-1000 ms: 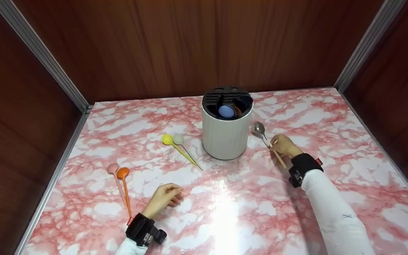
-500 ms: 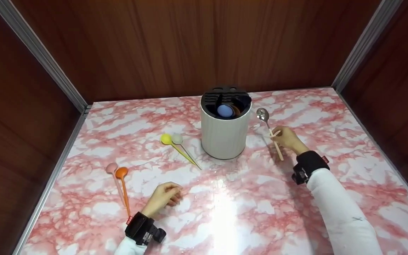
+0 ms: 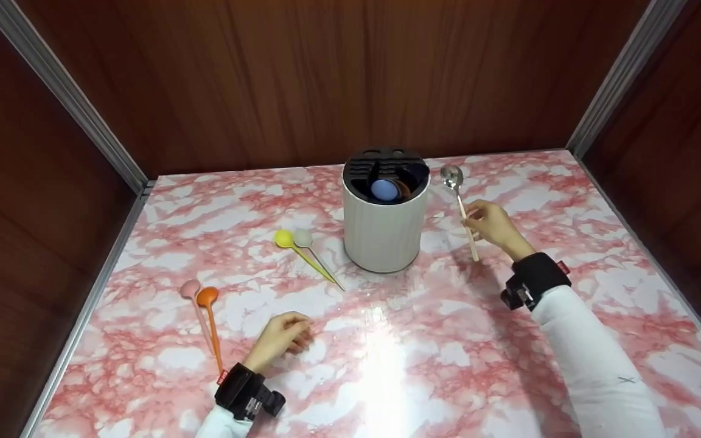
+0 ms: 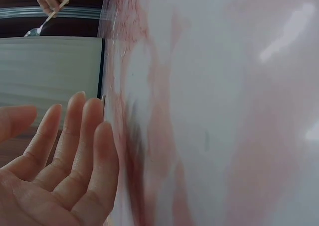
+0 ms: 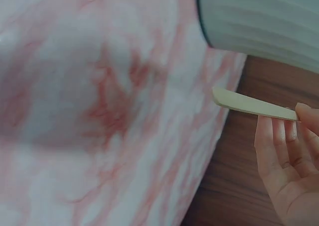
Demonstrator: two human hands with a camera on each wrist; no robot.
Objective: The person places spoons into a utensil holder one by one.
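Spoon (image 5: 255,105), silver metal with cream handle, pinched by right hand (image 3: 491,225), could swivel into off-white ribbed cylindrical canister (image 3: 382,237) near marbled counter (image 3: 235,207)'s back edge if grip slackens; left hand (image 3: 280,337) loose, empty.

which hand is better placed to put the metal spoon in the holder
Probably the right hand: it pinches the spoon near the holder, while the left hand is empty and farther away.

The held spoon (image 3: 461,205) is silver and cream, the tabletop (image 3: 448,359) marbled pink and white.
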